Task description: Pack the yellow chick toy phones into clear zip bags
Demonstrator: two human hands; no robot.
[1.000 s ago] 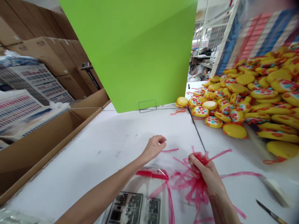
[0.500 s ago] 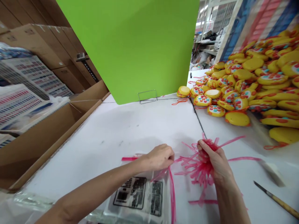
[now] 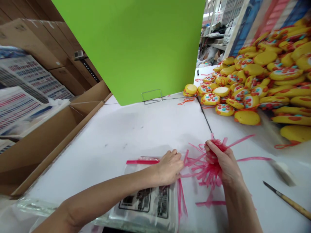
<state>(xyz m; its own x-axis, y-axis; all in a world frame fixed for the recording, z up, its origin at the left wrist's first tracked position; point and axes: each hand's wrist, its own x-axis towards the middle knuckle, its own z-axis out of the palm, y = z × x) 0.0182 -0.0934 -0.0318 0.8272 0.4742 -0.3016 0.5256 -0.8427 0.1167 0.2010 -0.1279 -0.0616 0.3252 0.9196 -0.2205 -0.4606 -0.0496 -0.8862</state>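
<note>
My right hand [image 3: 224, 161] is closed round a bunch of pink plastic strips [image 3: 210, 176], whose loose ends fan out on all sides. To its left, my left hand [image 3: 170, 166] has its fingers curled on a few pink strips at the bunch's edge; the fingertips are partly hidden. Some strips [image 3: 181, 197] trail below this hand, over the right edge of a clear plastic bag [image 3: 143, 215]. Black print marks the bag, and a pink band [image 3: 134, 161] runs along its top. My left forearm crosses over the bag.
A knife [image 3: 284, 199] with a wooden handle lies on the white table [image 3: 145, 129] at right. Yellow duck-like pouches [image 3: 247, 117] are heaped at the back right. A green board [image 3: 136, 51] stands at the back. An open cardboard box [image 3: 48, 149] borders the left side.
My left hand has shifted slightly right and down, towards the bunch, and turned its back upward. Strips below it have moved. My right hand keeps its hold, nearly in place.
</note>
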